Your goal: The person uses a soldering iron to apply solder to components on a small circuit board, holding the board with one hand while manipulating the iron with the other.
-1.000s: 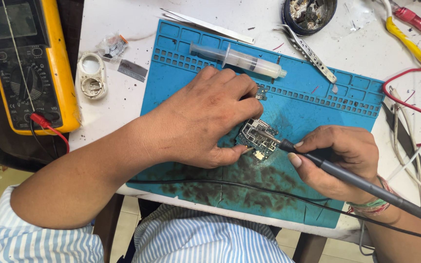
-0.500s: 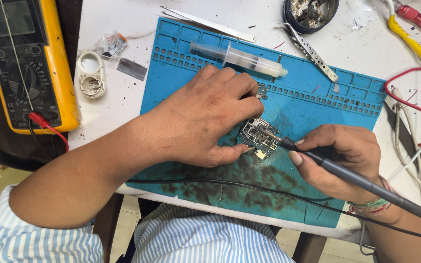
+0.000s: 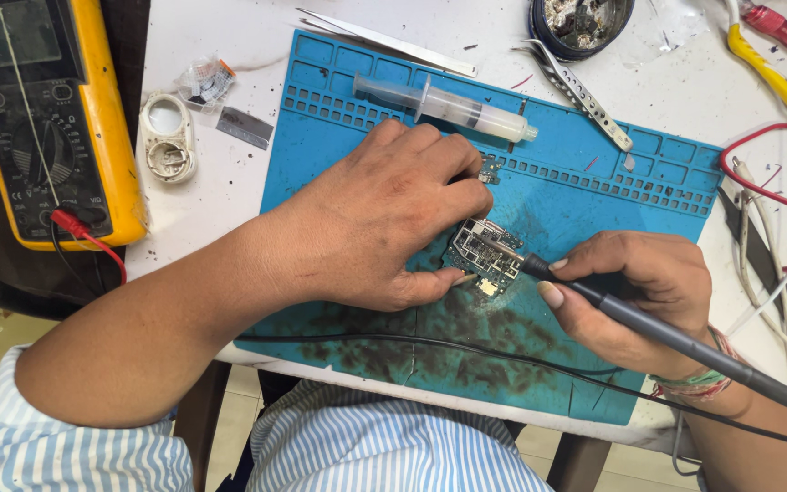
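Note:
A small circuit board (image 3: 485, 252) lies on a blue work mat (image 3: 594, 182) stained dark near its front. My left hand (image 3: 384, 214) rests over the board's left side and pins it between thumb and fingers. In my right hand (image 3: 644, 296) I grip a dark soldering iron (image 3: 676, 337) like a pen. Its tip touches the top of the board. The iron's black cord runs across the front of the mat.
A yellow multimeter (image 3: 47, 118) with a red probe lead sits at the far left. A syringe (image 3: 448, 102), tweezers (image 3: 580, 91) and a thin metal strip (image 3: 384, 38) lie along the mat's back edge. A round tin (image 3: 580, 20) stands behind. Red, yellow and white wires (image 3: 776, 182) crowd the right side.

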